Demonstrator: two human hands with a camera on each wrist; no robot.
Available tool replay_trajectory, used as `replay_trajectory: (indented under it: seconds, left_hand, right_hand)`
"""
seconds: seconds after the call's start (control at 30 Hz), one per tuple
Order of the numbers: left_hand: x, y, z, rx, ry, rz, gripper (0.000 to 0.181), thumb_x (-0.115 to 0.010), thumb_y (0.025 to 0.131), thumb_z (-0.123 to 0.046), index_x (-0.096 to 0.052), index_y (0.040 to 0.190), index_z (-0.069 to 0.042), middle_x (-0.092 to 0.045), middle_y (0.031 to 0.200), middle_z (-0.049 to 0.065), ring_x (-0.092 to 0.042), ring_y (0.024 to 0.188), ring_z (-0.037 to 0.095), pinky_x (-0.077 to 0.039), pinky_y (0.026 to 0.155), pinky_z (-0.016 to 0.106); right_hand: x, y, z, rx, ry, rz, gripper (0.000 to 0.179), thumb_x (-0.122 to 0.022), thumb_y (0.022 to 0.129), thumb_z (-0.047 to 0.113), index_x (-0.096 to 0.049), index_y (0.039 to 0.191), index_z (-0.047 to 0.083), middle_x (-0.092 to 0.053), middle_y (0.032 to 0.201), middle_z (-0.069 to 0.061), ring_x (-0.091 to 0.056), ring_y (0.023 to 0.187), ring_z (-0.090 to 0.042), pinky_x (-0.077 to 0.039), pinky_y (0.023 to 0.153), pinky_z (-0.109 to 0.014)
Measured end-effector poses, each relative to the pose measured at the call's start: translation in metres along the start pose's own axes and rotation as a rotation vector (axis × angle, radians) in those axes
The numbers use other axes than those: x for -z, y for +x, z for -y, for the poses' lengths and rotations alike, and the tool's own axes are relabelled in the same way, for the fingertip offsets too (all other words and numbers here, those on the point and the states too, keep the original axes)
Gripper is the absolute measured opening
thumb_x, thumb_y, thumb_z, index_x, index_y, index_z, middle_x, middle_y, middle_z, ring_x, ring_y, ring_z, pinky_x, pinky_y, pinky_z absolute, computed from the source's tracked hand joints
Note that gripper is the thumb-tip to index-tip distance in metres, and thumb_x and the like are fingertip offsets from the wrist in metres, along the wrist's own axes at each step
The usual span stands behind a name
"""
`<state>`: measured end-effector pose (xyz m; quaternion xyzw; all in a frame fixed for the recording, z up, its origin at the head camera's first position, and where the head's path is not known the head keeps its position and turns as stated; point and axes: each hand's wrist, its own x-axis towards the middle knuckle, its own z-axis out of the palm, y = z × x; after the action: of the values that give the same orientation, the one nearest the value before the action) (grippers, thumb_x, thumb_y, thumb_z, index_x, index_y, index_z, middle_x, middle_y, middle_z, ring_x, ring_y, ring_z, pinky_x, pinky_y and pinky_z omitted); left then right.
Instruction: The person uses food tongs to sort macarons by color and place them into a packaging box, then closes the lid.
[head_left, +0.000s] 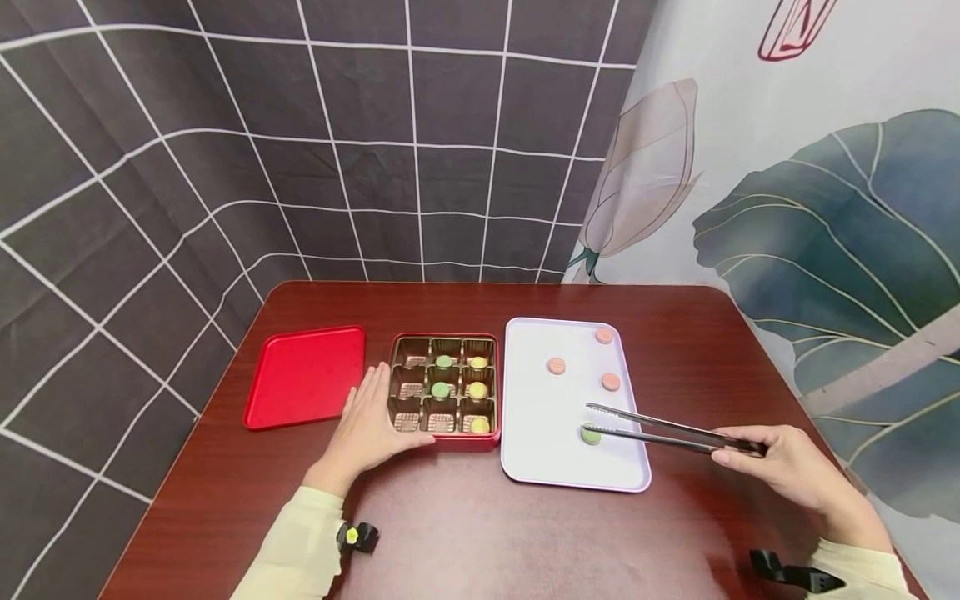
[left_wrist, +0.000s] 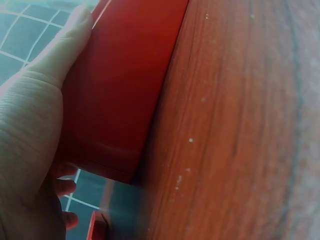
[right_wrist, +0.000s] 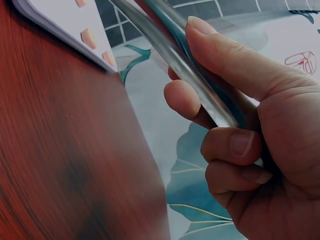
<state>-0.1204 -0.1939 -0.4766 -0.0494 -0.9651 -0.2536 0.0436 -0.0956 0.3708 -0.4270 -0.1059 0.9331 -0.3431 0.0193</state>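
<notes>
Left of centre, your left hand (head_left: 365,429) touched the red box (head_left: 465,444), fingers straight, thumb spread; at lower right, your right hand (head_left: 787,467) gripped tongs (head_left: 675,425), one tip at a green disc (head_left: 592,437) right of centre on the tray (head_left: 540,433).

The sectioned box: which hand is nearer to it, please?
Left. The left hand touches the box at its left; the right hand holds tongs, beyond the white tray.

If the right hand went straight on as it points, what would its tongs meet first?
Past the green macaron by one tip, probably the white tray's left rim or the red box; their height is unclear.
</notes>
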Motion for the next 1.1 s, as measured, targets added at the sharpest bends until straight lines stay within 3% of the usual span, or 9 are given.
replay_trajectory:
  seconds: [0.37, 0.67, 1.1]
  left_hand:
    - [-0.001, -0.001, -0.001, 0.002, 0.002, -0.008, 0.135, -0.071, 0.056, -0.08, -0.018, 0.152, 0.0, -0.023, 0.155, 0.021, -0.018, 0.144, 0.035, -0.014, 0.113, 0.058]
    - [-0.001, -0.002, -0.001, 0.001, 0.002, -0.012, 0.134, -0.071, 0.057, -0.079, -0.018, 0.152, -0.001, -0.022, 0.155, 0.021, -0.019, 0.143, 0.036, -0.014, 0.114, 0.057]
    - [-0.002, -0.001, -0.001, -0.006, 0.005, -0.022, 0.136, -0.068, 0.056, -0.082, -0.018, 0.152, -0.001, -0.023, 0.155, 0.021, -0.019, 0.143, 0.036, -0.014, 0.113, 0.058]
  right_hand:
    - [0.0, -0.005, -0.007, -0.053, 0.055, 0.07, 0.035, -0.08, 0.079, 0.021, -0.072, 0.107, 0.001, -0.064, 0.07, 0.003, -0.048, 0.063, -0.006, -0.039, 0.048, -0.024]
    - [-0.005, -0.004, -0.011, -0.013, 0.008, 0.043, 0.035, -0.082, 0.076, 0.023, -0.073, 0.103, 0.002, -0.059, 0.064, 0.006, -0.043, 0.057, -0.006, -0.033, 0.043, -0.024]
    - [-0.01, -0.002, -0.013, 0.015, -0.006, 0.026, 0.032, -0.083, 0.074, 0.023, -0.074, 0.099, 0.005, -0.061, 0.065, 0.009, -0.046, 0.058, -0.002, -0.035, 0.045, -0.023]
